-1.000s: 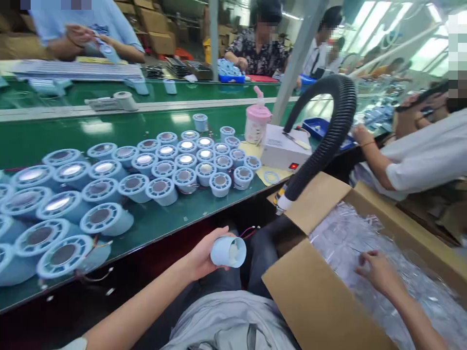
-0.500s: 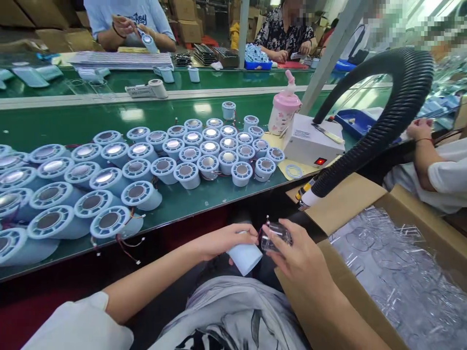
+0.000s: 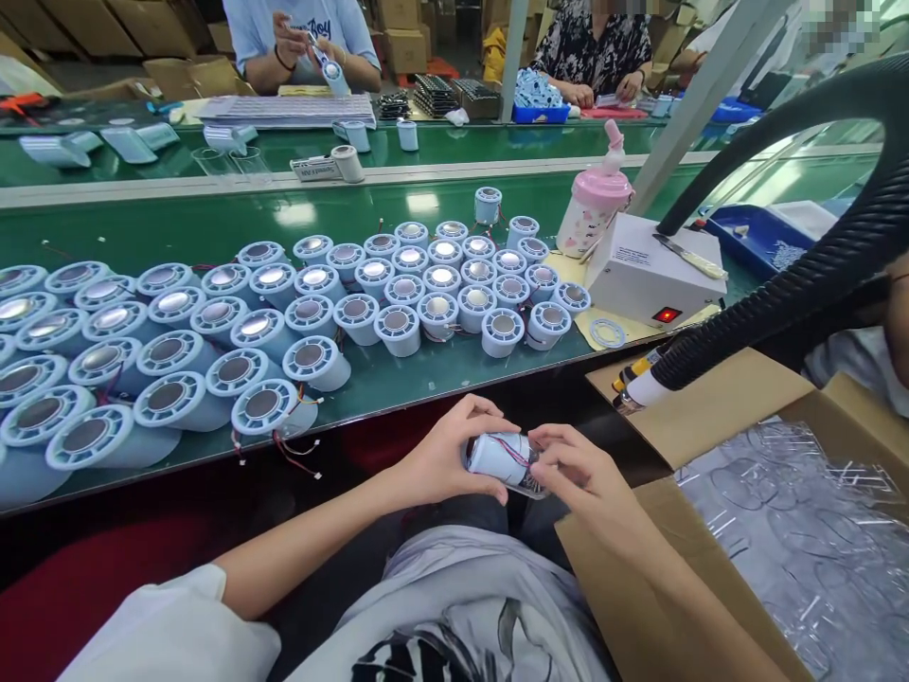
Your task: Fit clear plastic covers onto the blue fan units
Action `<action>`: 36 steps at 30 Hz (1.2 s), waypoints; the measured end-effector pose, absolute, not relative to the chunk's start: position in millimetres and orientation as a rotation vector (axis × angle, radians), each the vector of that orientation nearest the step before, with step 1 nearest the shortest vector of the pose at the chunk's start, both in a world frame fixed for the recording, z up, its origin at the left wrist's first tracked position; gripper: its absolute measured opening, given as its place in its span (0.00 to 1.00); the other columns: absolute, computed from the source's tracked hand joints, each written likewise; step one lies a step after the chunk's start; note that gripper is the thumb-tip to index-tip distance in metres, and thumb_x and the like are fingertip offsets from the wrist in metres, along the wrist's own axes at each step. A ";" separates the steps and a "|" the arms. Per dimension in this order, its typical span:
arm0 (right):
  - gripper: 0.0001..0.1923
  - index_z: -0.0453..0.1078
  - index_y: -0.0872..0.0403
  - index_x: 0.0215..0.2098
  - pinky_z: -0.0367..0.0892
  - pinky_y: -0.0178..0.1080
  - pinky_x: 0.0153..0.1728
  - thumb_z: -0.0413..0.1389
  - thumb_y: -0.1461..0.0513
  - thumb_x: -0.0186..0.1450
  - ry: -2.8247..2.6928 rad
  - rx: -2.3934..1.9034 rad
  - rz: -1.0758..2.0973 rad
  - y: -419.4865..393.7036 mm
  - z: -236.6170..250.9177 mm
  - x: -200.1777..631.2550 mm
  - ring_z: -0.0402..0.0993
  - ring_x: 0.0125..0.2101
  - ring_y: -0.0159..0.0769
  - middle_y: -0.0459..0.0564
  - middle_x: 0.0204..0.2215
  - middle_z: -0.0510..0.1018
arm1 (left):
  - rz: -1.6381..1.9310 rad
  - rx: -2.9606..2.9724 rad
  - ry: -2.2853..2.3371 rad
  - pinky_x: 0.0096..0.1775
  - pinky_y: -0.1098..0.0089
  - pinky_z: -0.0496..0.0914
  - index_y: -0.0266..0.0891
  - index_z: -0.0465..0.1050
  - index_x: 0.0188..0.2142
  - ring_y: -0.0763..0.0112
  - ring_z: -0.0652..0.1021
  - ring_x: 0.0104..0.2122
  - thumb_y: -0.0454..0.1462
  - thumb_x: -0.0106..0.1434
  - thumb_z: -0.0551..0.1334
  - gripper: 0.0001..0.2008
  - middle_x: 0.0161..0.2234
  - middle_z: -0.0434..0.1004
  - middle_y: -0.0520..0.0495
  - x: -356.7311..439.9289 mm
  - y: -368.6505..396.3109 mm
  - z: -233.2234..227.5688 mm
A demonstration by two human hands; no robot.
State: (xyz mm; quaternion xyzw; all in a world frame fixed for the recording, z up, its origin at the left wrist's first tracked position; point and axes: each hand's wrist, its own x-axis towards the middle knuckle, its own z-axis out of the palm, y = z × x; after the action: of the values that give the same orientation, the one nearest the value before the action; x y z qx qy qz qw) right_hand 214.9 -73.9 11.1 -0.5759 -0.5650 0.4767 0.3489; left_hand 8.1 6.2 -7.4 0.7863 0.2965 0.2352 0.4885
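Held over my lap, a light-blue cylindrical housing lies on its side, with thin red and dark wires along it. My left hand is wrapped around its left end, thumb below and fingers above. The fingers of my right hand close on its right end, where a dark part and clear plastic show; my fingertips partly hide how these fit together. On the green bench ahead, several similar blue housings stand in rows, round silvery or dark discs in their tops and wires trailing from some.
To the right, an open cardboard box holds clear plastic pieces. A white machine with a lit red switch and a black flexible hose stand near a pink-lidded cup. Two people work across the bench.
The blue housing has turned onto its side, wires now showing. My right hand, earlier apart with a clear cup-like part, has come against its right end. The view has shifted.
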 end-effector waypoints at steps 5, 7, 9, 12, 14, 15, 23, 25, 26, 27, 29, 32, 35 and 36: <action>0.17 0.74 0.54 0.22 0.73 0.40 0.37 0.62 0.51 0.59 -1.097 -1.409 1.431 -73.2 7.8 224.1 0.72 0.42 0.43 0.53 0.43 0.72 | 0.449 1.840 0.593 0.57 0.59 0.65 0.45 0.69 0.57 0.53 0.70 0.57 0.44 0.50 0.72 0.34 0.57 0.69 0.39 7.3 2.3 -4.7; 0.16 0.75 0.54 0.24 0.75 0.42 0.38 0.62 0.50 0.59 -0.961 -1.357 1.499 -73.1 6.3 227.5 0.74 0.42 0.42 0.53 0.44 0.74 | 0.413 1.706 0.610 0.50 0.63 0.71 0.44 0.68 0.57 0.55 0.73 0.53 0.44 0.52 0.71 0.33 0.56 0.71 0.40 9.2 -0.6 -0.2; 0.13 0.77 0.53 0.26 0.75 0.45 0.41 0.64 0.52 0.58 -0.982 -1.283 1.501 -74.2 6.4 229.4 0.74 0.46 0.46 0.55 0.48 0.75 | 0.395 1.536 0.627 0.46 0.66 0.73 0.42 0.68 0.57 0.58 0.75 0.50 0.42 0.55 0.69 0.30 0.55 0.71 0.40 11.6 -2.9 3.0; 0.13 0.79 0.49 0.39 0.74 0.48 0.46 0.68 0.59 0.55 -1.355 -1.267 1.291 -78.9 9.8 229.5 0.69 0.54 0.51 0.54 0.54 0.73 | 0.408 1.274 0.618 0.45 0.66 0.73 0.41 0.66 0.57 0.61 0.76 0.47 0.39 0.55 0.69 0.30 0.54 0.71 0.40 14.1 -4.4 4.4; 0.19 0.76 0.46 0.46 0.71 0.49 0.51 0.66 0.63 0.56 -1.597 -1.315 1.065 -83.5 12.6 229.1 0.68 0.55 0.50 0.52 0.54 0.74 | 0.394 1.164 0.593 0.41 0.66 0.75 0.42 0.65 0.58 0.62 0.76 0.45 0.39 0.57 0.68 0.30 0.54 0.70 0.40 14.0 -4.6 4.8; 0.19 0.75 0.46 0.47 0.70 0.49 0.52 0.65 0.63 0.57 -1.658 -1.343 0.982 -85.8 13.8 229.1 0.69 0.55 0.50 0.52 0.52 0.75 | 0.381 1.149 0.578 0.39 0.67 0.75 0.43 0.65 0.58 0.62 0.76 0.44 0.39 0.57 0.67 0.30 0.55 0.69 0.40 13.4 -4.7 5.4; 0.19 0.70 0.49 0.47 0.75 0.46 0.44 0.64 0.59 0.59 -1.481 -1.430 1.280 -94.4 18.0 232.5 0.73 0.50 0.50 0.53 0.52 0.73 | 0.387 1.393 0.498 0.52 0.62 0.69 0.46 0.64 0.60 0.56 0.73 0.53 0.36 0.52 0.71 0.36 0.59 0.67 0.41 6.8 -6.7 17.3; 0.20 0.69 0.49 0.48 0.75 0.46 0.45 0.65 0.59 0.59 -1.435 -1.422 1.340 -94.8 19.3 232.3 0.72 0.50 0.49 0.53 0.51 0.73 | 0.399 1.415 0.490 0.54 0.61 0.69 0.45 0.65 0.60 0.55 0.72 0.54 0.36 0.53 0.71 0.35 0.58 0.68 0.40 6.7 -7.5 18.4; 0.20 0.68 0.48 0.48 0.75 0.45 0.45 0.65 0.59 0.59 -1.415 -1.411 1.360 -95.0 19.9 232.1 0.72 0.50 0.49 0.53 0.51 0.73 | 0.401 1.423 0.489 0.54 0.61 0.69 0.45 0.65 0.60 0.55 0.72 0.55 0.36 0.53 0.71 0.35 0.58 0.68 0.40 6.7 -7.8 18.7; 0.20 0.68 0.48 0.48 0.74 0.45 0.45 0.64 0.59 0.59 -1.393 -1.397 1.379 -95.2 20.5 231.8 0.73 0.49 0.47 0.52 0.50 0.73 | 0.403 1.431 0.491 0.54 0.61 0.69 0.45 0.65 0.60 0.56 0.72 0.55 0.36 0.53 0.71 0.35 0.58 0.68 0.40 6.9 -8.1 18.8; 0.20 0.68 0.48 0.49 0.73 0.43 0.45 0.64 0.60 0.59 -1.346 -1.369 1.417 -95.5 21.4 231.1 0.73 0.48 0.44 0.51 0.49 0.74 | 0.405 1.452 0.496 0.55 0.62 0.68 0.45 0.65 0.60 0.57 0.72 0.55 0.37 0.53 0.71 0.35 0.58 0.68 0.41 7.3 -8.5 19.1; 0.20 0.67 0.49 0.49 0.72 0.41 0.43 0.64 0.59 0.59 -1.252 -1.351 1.485 -95.4 21.8 229.9 0.74 0.44 0.41 0.51 0.45 0.76 | 0.405 1.483 0.506 0.55 0.61 0.68 0.45 0.65 0.60 0.56 0.71 0.56 0.38 0.53 0.71 0.35 0.58 0.68 0.40 7.9 -8.8 20.1; 0.21 0.66 0.50 0.48 0.72 0.39 0.38 0.64 0.56 0.59 -1.139 -1.323 1.546 -95.0 21.6 228.4 0.74 0.40 0.40 0.51 0.43 0.76 | 0.409 1.523 0.510 0.56 0.60 0.67 0.45 0.65 0.60 0.56 0.70 0.57 0.38 0.52 0.72 0.36 0.58 0.67 0.40 7.9 -9.0 21.4; 0.21 0.66 0.50 0.48 0.72 0.39 0.37 0.64 0.55 0.59 -1.107 -1.310 1.566 -94.9 21.5 227.9 0.74 0.39 0.40 0.51 0.43 0.76 | 0.412 1.538 0.508 0.56 0.60 0.67 0.45 0.65 0.60 0.56 0.70 0.57 0.38 0.52 0.71 0.36 0.59 0.67 0.40 7.7 -9.1 21.7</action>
State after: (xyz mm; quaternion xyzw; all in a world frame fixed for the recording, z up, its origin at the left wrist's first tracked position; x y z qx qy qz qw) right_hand 227.9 -94.9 21.5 -0.5173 -0.4372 0.6185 0.3984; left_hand 7.7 -9.1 21.7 0.6825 0.2255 0.1827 0.6708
